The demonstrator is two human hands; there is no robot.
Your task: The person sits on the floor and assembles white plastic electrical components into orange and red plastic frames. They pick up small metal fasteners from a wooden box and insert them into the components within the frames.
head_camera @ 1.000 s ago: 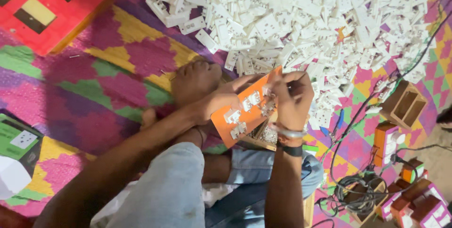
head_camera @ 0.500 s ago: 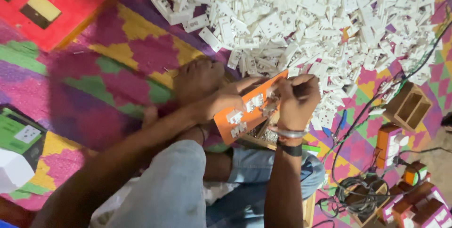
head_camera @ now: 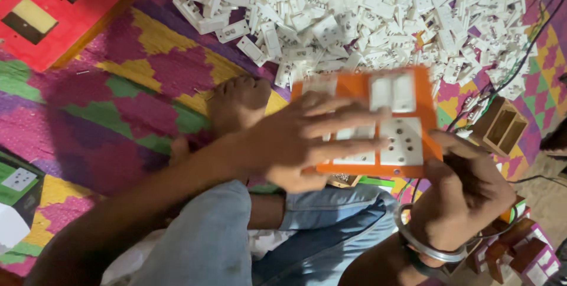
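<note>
Hands on orange switch panel [head_camera: 407, 94], held above lap: left hand [head_camera: 307, 141] spread flat across face, right hand [head_camera: 466, 194] clamped on lower edge. Risk: panel slipping, white sockets [head_camera: 400, 141] popping loose under pressure.

Patterned floor mat loaded with parts

A woven mat of purple, yellow, green and pink diamonds [head_camera: 118, 103] covers the floor. On it lie a broad heap of white plastic switch and socket parts [head_camera: 366, 14], a red flat board with cut-out windows [head_camera: 53, 8] at the far left corner, and a small open wooden box [head_camera: 502, 126] at right.
</note>
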